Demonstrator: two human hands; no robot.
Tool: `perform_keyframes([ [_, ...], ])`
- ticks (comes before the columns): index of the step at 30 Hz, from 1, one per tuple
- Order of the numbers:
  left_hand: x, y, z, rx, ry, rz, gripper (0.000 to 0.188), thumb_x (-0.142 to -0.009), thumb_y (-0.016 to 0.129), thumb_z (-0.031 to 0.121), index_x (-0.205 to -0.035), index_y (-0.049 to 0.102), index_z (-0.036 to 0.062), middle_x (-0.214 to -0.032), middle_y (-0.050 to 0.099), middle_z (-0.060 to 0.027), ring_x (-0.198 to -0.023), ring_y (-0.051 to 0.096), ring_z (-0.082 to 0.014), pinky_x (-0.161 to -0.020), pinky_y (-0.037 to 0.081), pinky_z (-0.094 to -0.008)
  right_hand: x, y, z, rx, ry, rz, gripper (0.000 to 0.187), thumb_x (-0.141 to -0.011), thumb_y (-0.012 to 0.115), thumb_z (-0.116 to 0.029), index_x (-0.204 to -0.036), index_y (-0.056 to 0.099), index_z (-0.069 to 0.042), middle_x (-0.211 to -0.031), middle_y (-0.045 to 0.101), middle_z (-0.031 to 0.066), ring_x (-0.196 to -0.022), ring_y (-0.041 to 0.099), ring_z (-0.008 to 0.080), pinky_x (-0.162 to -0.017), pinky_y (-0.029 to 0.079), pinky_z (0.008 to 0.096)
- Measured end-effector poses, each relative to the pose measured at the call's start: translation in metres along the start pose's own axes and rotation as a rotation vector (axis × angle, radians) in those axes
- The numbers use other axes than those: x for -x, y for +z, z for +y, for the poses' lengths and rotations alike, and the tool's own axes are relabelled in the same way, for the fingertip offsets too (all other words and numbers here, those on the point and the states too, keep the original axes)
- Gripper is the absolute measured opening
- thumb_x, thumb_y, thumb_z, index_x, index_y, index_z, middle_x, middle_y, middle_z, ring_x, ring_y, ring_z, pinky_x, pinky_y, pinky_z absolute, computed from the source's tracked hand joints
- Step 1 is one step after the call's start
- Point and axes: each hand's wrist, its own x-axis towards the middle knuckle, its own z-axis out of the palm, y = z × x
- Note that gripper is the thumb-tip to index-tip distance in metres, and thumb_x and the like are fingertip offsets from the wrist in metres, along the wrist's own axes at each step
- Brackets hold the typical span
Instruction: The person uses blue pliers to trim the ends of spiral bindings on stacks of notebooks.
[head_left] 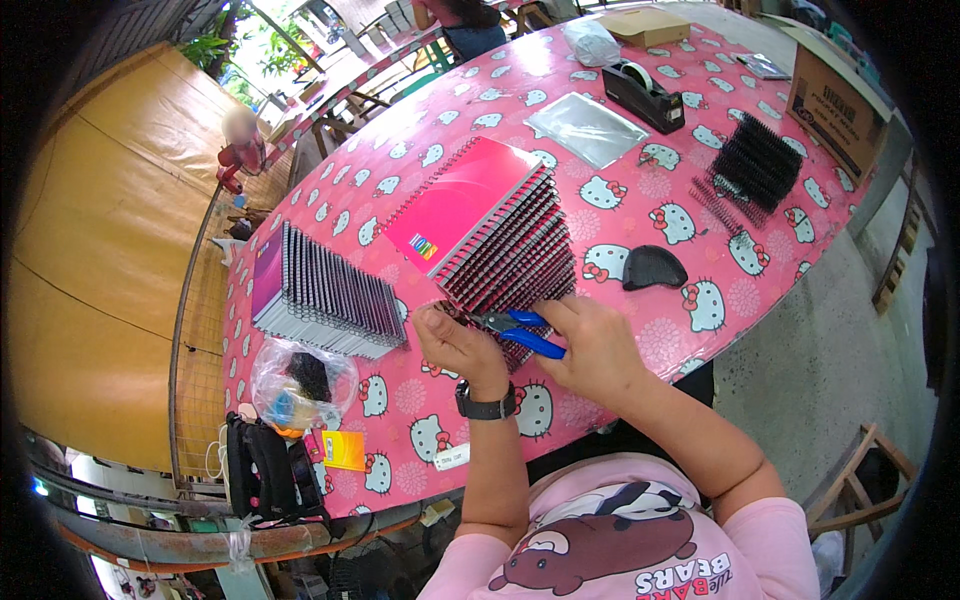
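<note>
A tall leaning stack of pink spiral notebooks [470, 210] stands in front of me, black coil spines showing along its side. My right hand [597, 350] is closed round the blue handles of a pair of cutting pliers [535, 335]. Their metal jaws point left, at the near lower part of the stack. Beside the jaws, my left hand [460, 345], with a dark watch on the wrist, grips the edge of a spiral notebook; its fingertips are partly hidden. Left of it stands a second stack of purple spiral notebooks [335, 295].
A black tray [654, 268], loose black coils [755, 165], a tape dispenser [643, 97] and clear plastic sleeves [587, 130] lie to the right and far side. A cardboard box [838, 105] is far right. A plastic bag [300, 385] and black backpack [268, 465] sit near left.
</note>
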Motion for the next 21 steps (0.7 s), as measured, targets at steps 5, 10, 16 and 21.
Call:
perform_keyframes([
  [5, -0.002, 0.004, -0.002, 0.027, 0.047, 0.086, 0.043, -0.099, 0.030, 0.033, -0.070, 0.038, 0.0035, -0.064, 0.036, -0.0002, -0.059, 0.032, -0.0103, -0.053, 0.027, -0.0261, 0.006, -0.001, 0.004, 0.050, 0.017, 0.017, 0.044, -0.060, 0.070, -0.017, -0.100, 0.056, -0.005, -0.087, 0.056, 0.0112, -0.084, 0.054, 0.0280, -0.074, 0.043, 0.0393],
  [10, -0.003, 0.003, 0.010, 0.129, -0.142, 0.079, 0.046, -0.099, 0.030, 0.039, -0.067, 0.036, 0.0062, -0.063, 0.035, 0.0022, -0.059, 0.031, -0.0086, -0.052, 0.025, -0.0245, 0.005, 0.007, 0.003, 0.155, -0.069, 0.080, 0.056, -0.060, 0.070, -0.019, -0.111, 0.053, -0.004, -0.093, 0.055, 0.0104, -0.092, 0.052, 0.0264, -0.080, 0.038, 0.0383],
  [16, -0.004, 0.002, 0.004, 0.152, -0.162, 0.054, 0.048, -0.099, 0.029, 0.040, -0.066, 0.034, 0.0057, -0.063, 0.034, 0.0012, -0.060, 0.031, -0.0101, -0.054, 0.026, -0.0254, 0.003, 0.008, 0.001, 0.115, -0.079, 0.110, 0.046, -0.058, 0.068, -0.015, -0.101, 0.057, -0.004, -0.085, 0.056, 0.0126, -0.081, 0.055, 0.0313, -0.069, 0.044, 0.0411],
  [21, -0.003, 0.001, -0.001, 0.165, -0.130, 0.042, 0.047, -0.098, 0.031, 0.039, -0.066, 0.028, 0.0058, -0.064, 0.028, 0.0010, -0.061, 0.027, -0.0113, -0.054, 0.023, -0.0282, 0.005, 0.005, 0.005, -0.028, 0.006, -0.016, 0.035, -0.060, 0.070, -0.016, -0.093, 0.061, -0.005, -0.075, 0.057, 0.0132, -0.067, 0.057, 0.0338, -0.059, 0.046, 0.0418],
])
